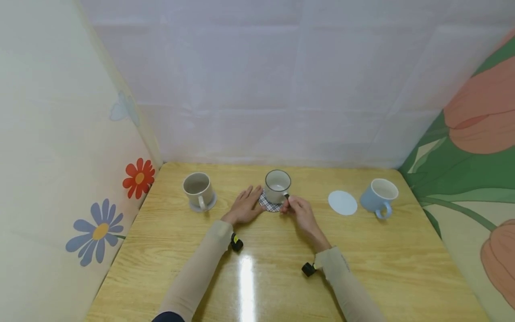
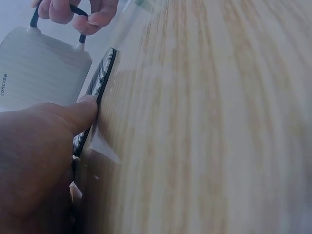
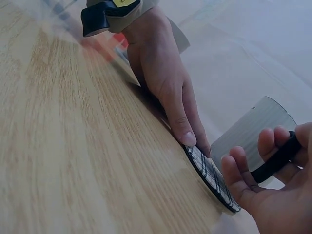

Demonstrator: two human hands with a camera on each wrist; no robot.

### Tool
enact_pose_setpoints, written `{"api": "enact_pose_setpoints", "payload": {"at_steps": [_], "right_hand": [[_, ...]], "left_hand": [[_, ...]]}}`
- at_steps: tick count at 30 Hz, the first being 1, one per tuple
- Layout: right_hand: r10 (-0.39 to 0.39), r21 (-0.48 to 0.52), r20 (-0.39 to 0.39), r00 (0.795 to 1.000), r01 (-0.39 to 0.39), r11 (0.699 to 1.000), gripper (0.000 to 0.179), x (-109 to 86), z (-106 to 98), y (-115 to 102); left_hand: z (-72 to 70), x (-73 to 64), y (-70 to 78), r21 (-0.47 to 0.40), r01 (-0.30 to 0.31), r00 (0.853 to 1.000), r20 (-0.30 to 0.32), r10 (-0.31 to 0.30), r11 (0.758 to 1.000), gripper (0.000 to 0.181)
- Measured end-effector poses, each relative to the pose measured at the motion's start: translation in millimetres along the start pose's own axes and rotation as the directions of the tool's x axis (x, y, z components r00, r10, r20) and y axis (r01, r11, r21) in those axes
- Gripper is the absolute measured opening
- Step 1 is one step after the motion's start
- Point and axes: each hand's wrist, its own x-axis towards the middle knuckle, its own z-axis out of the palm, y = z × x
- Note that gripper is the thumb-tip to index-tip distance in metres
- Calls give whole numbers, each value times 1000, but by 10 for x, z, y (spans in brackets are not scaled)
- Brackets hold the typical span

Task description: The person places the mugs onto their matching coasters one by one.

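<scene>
A white mug with a dark rim and black handle stands over a black-and-white checked coaster. I cannot tell whether its base fully touches the coaster. My right hand pinches the mug's handle between curled fingers and thumb. Flat on the table, my left hand has its fingers stretched out, and its thumb touches the coaster's edge. The word "concise" is printed on the mug's side in the left wrist view.
To the left, a beige-grey mug sits on a grey coaster. On the right lie a pale blue round coaster and, beside it, a light blue mug on the wooden table. A white cloth wall borders the back.
</scene>
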Motion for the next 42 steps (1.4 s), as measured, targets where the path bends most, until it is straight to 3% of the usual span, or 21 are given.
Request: {"api": "enact_pose_setpoints", "payload": {"at_steps": [7, 19, 25, 29, 36, 42], "right_hand": [[5, -5, 1, 1000, -5, 1000, 43, 26, 28, 4], [41, 17, -2, 999, -41, 999, 43, -79, 66, 72], [9, 6, 11, 1000, -9, 1000, 46, -50, 49, 52], [1, -14, 18, 1000, -1, 1000, 46, -44, 48, 29], [19, -33, 8, 1000, -19, 999, 45, -95, 65, 51], [28, -8, -14, 1000, -28, 1000, 43, -57, 102, 32]], "left_hand": [[-57, -4, 40, -27, -23, 999, -27, 22, 999, 78], [32, -108, 26, -30, -16, 1000, -18, 15, 999, 77], [3, -65, 41, -8, 2, 1000, -12, -2, 1000, 76], [43, -18, -24, -10, -8, 1000, -24, 7, 1000, 77], [120, -7, -75, 14, -4, 1000, -10, 4, 1000, 80], [122, 22, -112, 7, -13, 999, -37, 13, 1000, 80]]}}
